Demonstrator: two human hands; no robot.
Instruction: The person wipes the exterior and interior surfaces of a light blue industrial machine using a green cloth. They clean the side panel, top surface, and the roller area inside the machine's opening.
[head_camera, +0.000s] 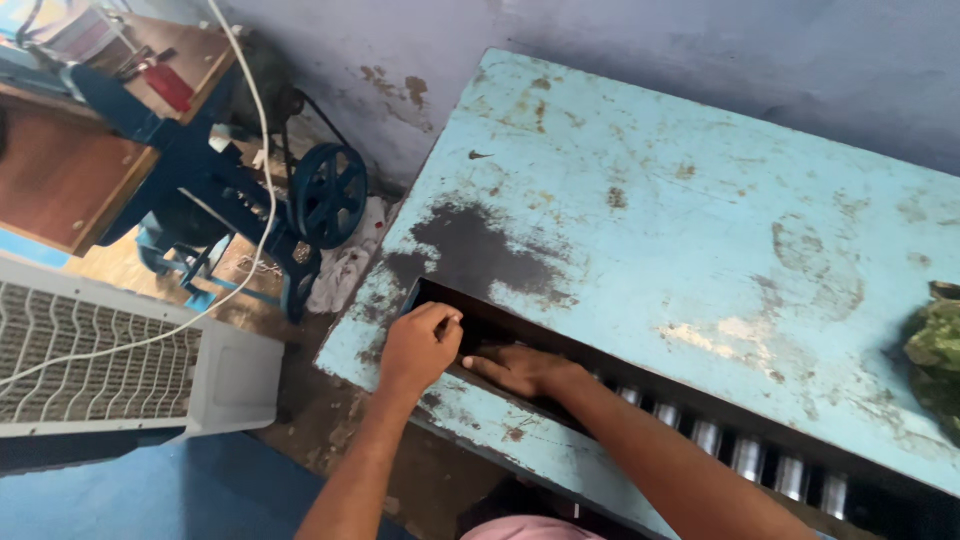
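A big worn light-blue machine top (680, 230) fills the view from twelve to four o'clock, its paint scuffed black near a long dark slot (600, 375) running from centre towards five o'clock, with shiny metal rollers (745, 455) inside. At nine o'clock sits a white grilled cooler (110, 355); above it, at ten, a blue belt-wheel machine (325, 195). The right hand (520, 368) lies flat, fingers stretched into the slot. The left hand (420, 348) curls at the slot's end, fingers bent; whether it grips anything I cannot tell.
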